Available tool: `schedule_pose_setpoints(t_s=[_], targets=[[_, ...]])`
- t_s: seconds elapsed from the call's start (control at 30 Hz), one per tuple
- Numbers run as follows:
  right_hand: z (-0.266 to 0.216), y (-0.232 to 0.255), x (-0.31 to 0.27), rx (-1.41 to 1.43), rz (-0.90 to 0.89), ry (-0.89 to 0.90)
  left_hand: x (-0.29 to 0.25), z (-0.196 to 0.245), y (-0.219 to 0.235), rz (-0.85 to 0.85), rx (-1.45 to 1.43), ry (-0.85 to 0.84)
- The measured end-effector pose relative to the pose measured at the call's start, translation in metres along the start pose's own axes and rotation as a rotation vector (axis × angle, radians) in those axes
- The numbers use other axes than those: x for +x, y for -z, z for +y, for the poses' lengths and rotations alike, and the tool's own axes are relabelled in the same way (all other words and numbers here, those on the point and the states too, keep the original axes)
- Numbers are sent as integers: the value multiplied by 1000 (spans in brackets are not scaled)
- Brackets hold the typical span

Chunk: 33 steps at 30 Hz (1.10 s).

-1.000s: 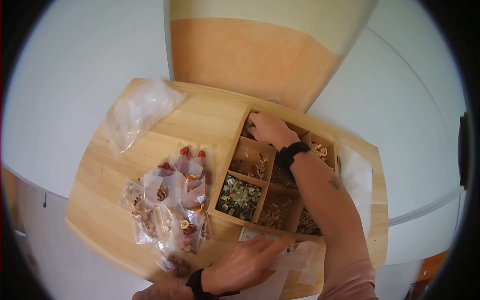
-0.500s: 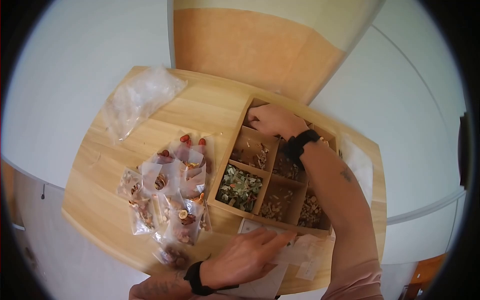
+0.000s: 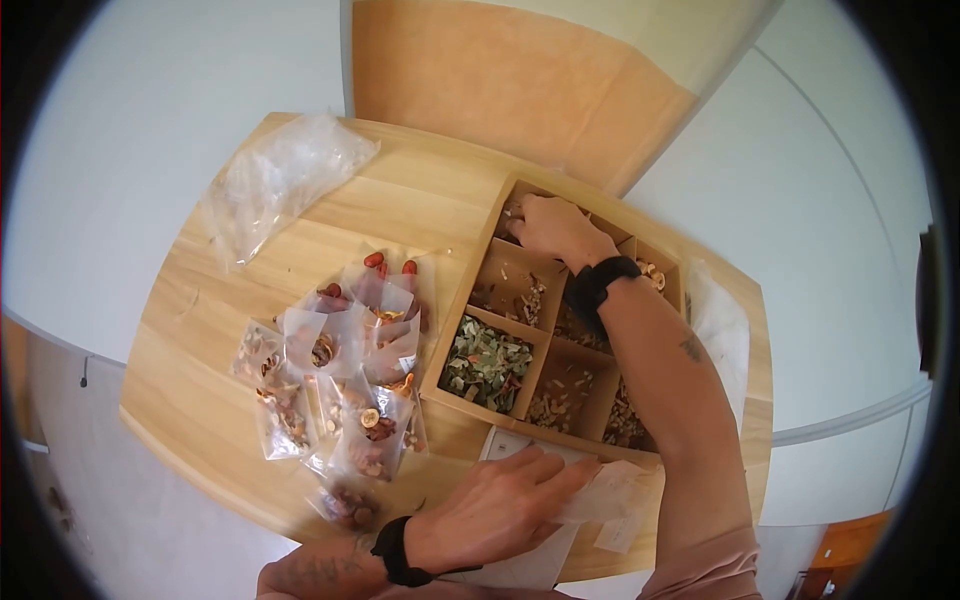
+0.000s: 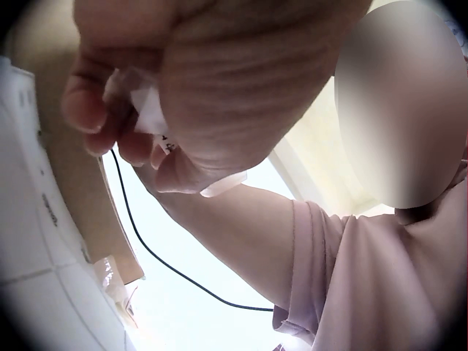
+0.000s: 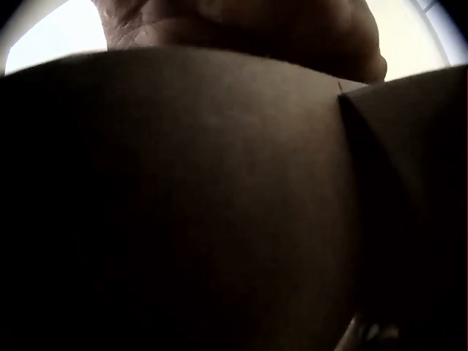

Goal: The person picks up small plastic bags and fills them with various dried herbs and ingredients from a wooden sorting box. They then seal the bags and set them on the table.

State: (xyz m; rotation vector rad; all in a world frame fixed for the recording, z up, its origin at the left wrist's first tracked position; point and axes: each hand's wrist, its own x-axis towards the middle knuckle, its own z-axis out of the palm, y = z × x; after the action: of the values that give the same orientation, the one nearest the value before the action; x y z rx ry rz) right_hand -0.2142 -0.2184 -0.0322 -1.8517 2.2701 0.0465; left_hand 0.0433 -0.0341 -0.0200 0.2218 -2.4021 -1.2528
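In the head view my right hand (image 3: 562, 230) reaches into the far-left compartment of a brown divided box (image 3: 470, 408), its fingers bent down and their tips hidden. In the right wrist view the palm (image 5: 248, 29) rises above a dark cardboard wall (image 5: 219, 146). My left hand (image 3: 495, 508), near the box's front edge, grips a translucent bag (image 3: 612, 490). Seen from the left wrist, the fingers of the left hand (image 4: 205, 80) curl round that bag (image 4: 148, 106). Green dried leaves (image 3: 485, 365) fill the near-left compartment; other compartments hold dried pieces (image 3: 560, 400).
Several filled clear packets (image 3: 370, 425) lie in a cluster left of the box on the wooden table (image 3: 200, 330). A large crumpled plastic bag (image 3: 290, 180) is at the far left. White paper (image 3: 530, 562) lies under my left hand, and white plastic (image 3: 722, 330) right of the box.
The table and box have shifted slightly upward in the head view. My right hand stays in the far-left compartment, now slightly raised, and my left hand still holds the bag.
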Motion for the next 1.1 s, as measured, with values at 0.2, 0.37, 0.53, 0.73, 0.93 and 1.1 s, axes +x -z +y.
schedule_pose_setpoints(t_s=[0.2,0.37,0.53,0.73,0.93,1.1], targets=[[3,6,7,156,-51,28,1,-1,-3,-8,21,-20],[0,10,2,391,-100,8,2,3,-3,-13,19,-22],[3,19,6,556,-231,-14,1,3,-2,-12,3,-26],[-4,8,6,570,-174,-40,-1,4,-5,-1,-34,-20],[-14,3,-7,726,-141,-20,1,7,-3,1,-63,-29],[-15,11,-15,758,-271,18,2,6,-5,24,-28,-22]])
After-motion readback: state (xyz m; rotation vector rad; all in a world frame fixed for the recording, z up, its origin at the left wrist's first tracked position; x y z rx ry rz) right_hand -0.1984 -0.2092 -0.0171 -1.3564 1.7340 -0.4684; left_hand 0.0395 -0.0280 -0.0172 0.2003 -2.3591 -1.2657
